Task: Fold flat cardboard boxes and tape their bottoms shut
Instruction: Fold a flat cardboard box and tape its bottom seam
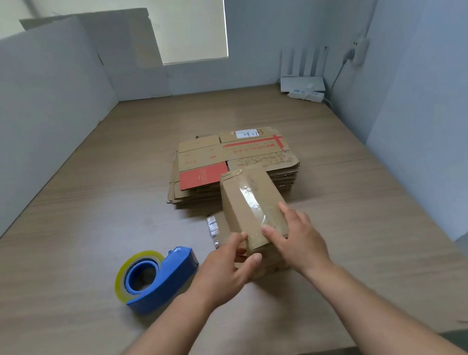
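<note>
A small folded cardboard box (250,204) stands on the table in front of me, its top face covered by a strip of clear tape. My left hand (229,270) grips its near left corner, thumb on the near end. My right hand (296,237) lies on its near right side, fingers pressing on the tape. Behind the box lies a stack of flat cardboard boxes (226,161) with red printing. A blue tape dispenser (153,276) with a roll of clear tape rests on the table to the left of my hands.
The wooden table (90,216) is walled by grey panels (26,109) on the left and back. A white power strip and router (304,87) sit in the far right corner. A small crumpled wrapper (213,229) lies by the box's left side.
</note>
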A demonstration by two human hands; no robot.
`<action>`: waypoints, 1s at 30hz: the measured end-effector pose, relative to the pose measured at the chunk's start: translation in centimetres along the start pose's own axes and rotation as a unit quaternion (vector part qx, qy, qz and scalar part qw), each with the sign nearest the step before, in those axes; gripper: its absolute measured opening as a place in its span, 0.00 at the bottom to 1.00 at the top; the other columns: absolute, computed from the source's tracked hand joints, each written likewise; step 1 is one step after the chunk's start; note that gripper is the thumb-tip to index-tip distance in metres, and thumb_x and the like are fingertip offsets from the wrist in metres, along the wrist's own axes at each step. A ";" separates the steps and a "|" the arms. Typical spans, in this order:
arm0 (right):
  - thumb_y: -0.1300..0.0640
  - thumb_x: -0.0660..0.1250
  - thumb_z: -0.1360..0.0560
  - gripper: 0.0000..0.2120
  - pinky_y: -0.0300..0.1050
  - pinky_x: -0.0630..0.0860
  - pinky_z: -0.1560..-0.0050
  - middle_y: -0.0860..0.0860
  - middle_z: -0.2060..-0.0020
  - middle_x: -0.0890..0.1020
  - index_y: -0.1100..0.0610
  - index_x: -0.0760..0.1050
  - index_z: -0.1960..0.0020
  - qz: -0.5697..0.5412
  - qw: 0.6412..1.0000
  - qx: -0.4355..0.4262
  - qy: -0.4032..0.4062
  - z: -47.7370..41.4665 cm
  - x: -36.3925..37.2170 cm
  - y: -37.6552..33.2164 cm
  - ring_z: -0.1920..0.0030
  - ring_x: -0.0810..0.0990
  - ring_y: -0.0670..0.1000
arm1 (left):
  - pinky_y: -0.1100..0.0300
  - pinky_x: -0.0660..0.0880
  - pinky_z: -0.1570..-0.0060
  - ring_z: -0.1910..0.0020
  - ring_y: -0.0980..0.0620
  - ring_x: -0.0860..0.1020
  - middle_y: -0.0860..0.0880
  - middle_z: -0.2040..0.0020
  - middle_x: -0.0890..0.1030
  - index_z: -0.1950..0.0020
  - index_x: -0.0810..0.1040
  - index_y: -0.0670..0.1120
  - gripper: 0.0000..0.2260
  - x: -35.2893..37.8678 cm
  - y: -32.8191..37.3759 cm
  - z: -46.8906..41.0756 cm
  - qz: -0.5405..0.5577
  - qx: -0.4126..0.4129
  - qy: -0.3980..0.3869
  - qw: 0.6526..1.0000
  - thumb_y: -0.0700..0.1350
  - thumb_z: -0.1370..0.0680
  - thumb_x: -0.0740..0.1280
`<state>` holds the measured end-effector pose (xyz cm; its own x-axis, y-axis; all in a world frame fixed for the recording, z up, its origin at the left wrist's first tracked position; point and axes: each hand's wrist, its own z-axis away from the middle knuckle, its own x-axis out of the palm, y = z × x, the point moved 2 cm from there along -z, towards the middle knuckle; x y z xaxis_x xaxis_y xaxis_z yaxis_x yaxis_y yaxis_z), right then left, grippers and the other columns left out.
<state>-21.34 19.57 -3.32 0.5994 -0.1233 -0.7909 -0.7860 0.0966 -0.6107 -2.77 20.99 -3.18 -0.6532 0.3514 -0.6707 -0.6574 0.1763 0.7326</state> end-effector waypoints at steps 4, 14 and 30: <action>0.40 0.67 0.27 0.35 0.44 0.66 0.37 0.53 0.34 0.69 0.48 0.59 0.25 0.001 0.998 -0.001 -0.065 -0.8 -3.2 2.9 0.35 0.71 0.53 | 0.71 0.73 0.57 0.51 0.66 0.75 0.61 0.47 0.76 0.28 0.65 0.56 0.23 -0.2 1.2 -1.7 0.021 0.003 0.011 1.000 0.60 0.22 0.60; 0.43 0.74 0.32 0.38 0.36 0.60 0.34 0.43 0.31 0.67 0.42 0.61 0.27 -0.009 0.976 -0.031 -0.217 -0.2 -8.2 7.2 0.32 0.64 0.43 | 0.53 0.71 0.40 0.38 0.49 0.73 0.48 0.34 0.75 0.29 0.68 0.48 0.24 -1.9 2.3 -7.0 -0.013 -0.123 0.088 0.988 0.57 0.22 0.63; 0.42 0.57 0.21 0.23 0.49 0.67 0.57 0.60 0.42 0.77 0.59 0.61 0.36 0.036 0.979 0.190 0.060 -4.7 -4.7 4.8 0.43 0.76 0.62 | 0.62 0.74 0.66 0.60 0.55 0.78 0.48 0.46 0.76 0.27 0.57 0.57 0.37 -0.3 1.0 -0.8 0.085 -0.207 0.045 0.974 0.62 0.31 0.71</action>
<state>-28.62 15.98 -2.32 0.5052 -0.2160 -0.8356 -0.6984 0.4665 -0.5428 -3.54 20.31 -2.32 -0.7837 0.2579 -0.5651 -0.6200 -0.2692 0.7370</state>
